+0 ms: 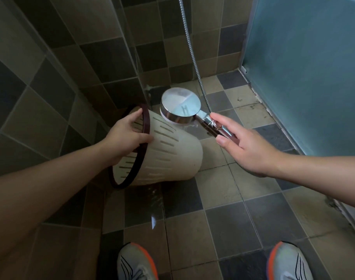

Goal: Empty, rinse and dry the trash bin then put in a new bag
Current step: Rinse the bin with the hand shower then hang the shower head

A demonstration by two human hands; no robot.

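Right at the centre of the frame, the trash bin [162, 156] is held tipped on its side above the tiled floor [223, 219]. It is a cream plastic bin with rows of narrow slots down its wall and a dark maroon rim [141, 146] around its mouth. The mouth faces the left of the frame and the closed base points to the right and slightly down. No bag shows inside it.

The left hand [126, 136] forms the grip on the bin: its fingers curl over the upper part of the rim into the mouth while the thumb presses on the outside wall just right of the rim. The bin hangs from this grip, with most of its body lying right of and below the hand.

Just above the bin's base hangs a round chrome shower head [179, 107], face down, close over the bin's wall; whether it touches the bin cannot be told. Its handle [217, 126] runs down to the right into the right hand [247, 148], which holds it loosely, the forefinger laid along the top and the thumb beneath, the other fingers nearly straight. A metal hose [190, 51] rises from near the handle to the top edge of the frame.

A frosted blue-green panel [305, 67] fills the upper right, tiled walls [61, 47] the upper left. Two grey shoes with orange trim, one [136, 261] at bottom centre and one [289, 261] at bottom right, stand on the floor.
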